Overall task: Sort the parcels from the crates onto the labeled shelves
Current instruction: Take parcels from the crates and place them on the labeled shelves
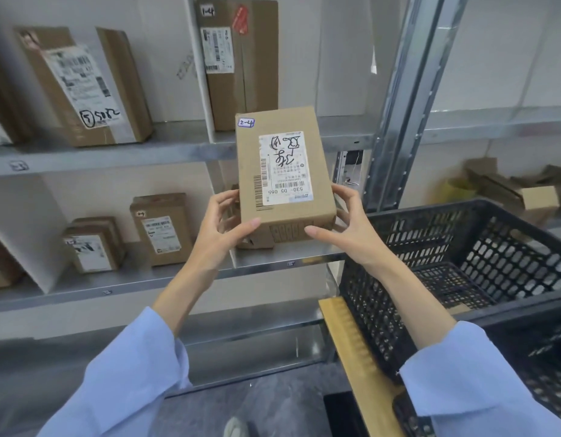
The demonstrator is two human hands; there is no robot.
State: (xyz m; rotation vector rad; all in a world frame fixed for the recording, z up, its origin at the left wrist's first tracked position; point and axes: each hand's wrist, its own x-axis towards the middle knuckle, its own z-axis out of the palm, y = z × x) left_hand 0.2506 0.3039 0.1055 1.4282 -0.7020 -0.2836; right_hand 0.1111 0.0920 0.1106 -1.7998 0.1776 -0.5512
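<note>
At the near right a black crate (pixel 378 298) sits on a wooden board (pixel 351 348). Just left of it, the left hand (pixel 224 230) and right hand (pixel 347 223) grip the near corners of a cardboard box (pixel 282 171), held label up before the metal shelf (pixel 146 280). Farther left, other boxes (pixel 161 228) stand on that shelf.

Pretty clearly a parcel depot or courier stockroom. Galvanised metal shelves (pixel 115 159) run along the far wall, split into bays by white dividers (pixel 200 74), with little number tags (pixel 19 165) on the front edges. Taped cardboard parcels (pixel 83 86) stand on them, all with barcode shipping labels (pixel 216 48) and marker codes. A black mesh plastic crate (pixel 430 234) sits near right, with loose cartons (pixel 509 190) behind it.
</note>
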